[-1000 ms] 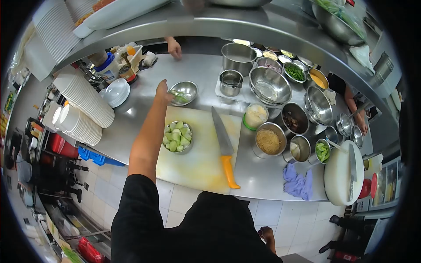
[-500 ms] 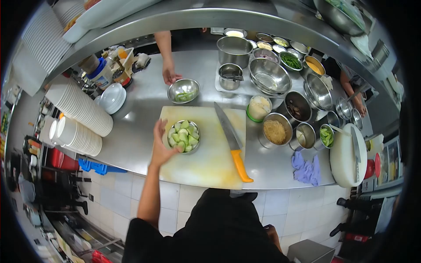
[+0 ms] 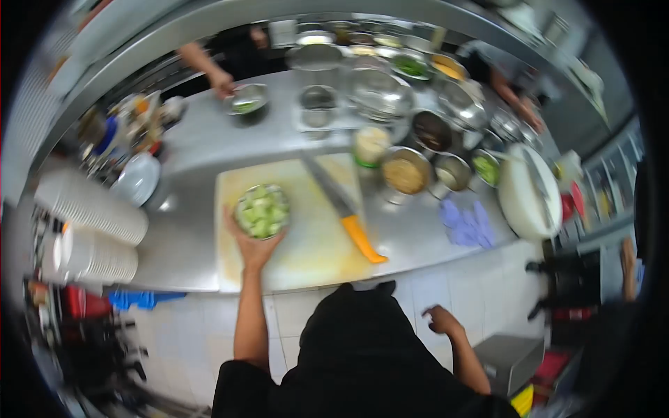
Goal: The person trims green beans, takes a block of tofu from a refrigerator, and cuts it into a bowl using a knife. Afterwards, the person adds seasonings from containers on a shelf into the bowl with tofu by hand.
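Observation:
My left hand (image 3: 255,245) is wrapped round the near side of a round metal bowl full of cut green vegetable pieces (image 3: 262,212), over the left part of the white cutting board (image 3: 306,268). To the right on the board lies a large knife with an orange handle (image 3: 362,239), its blade pointing away from me. My right hand (image 3: 440,320) hangs beyond the counter's front edge, above the floor. Its fingers look curled, but blur hides whether anything is in them.
Across the counter a co-worker's hand (image 3: 223,84) holds a metal bowl with green pieces (image 3: 247,101). Stacked white bowls (image 3: 97,254) stand at the left. Food containers, a purple cloth (image 3: 465,223) and a round white board (image 3: 524,198) are at the right.
My left hand has closed round the bowl of green pieces. The co-worker's hand has taken the other bowl and drawn it away. My right hand has come further into view. The camera view has shifted.

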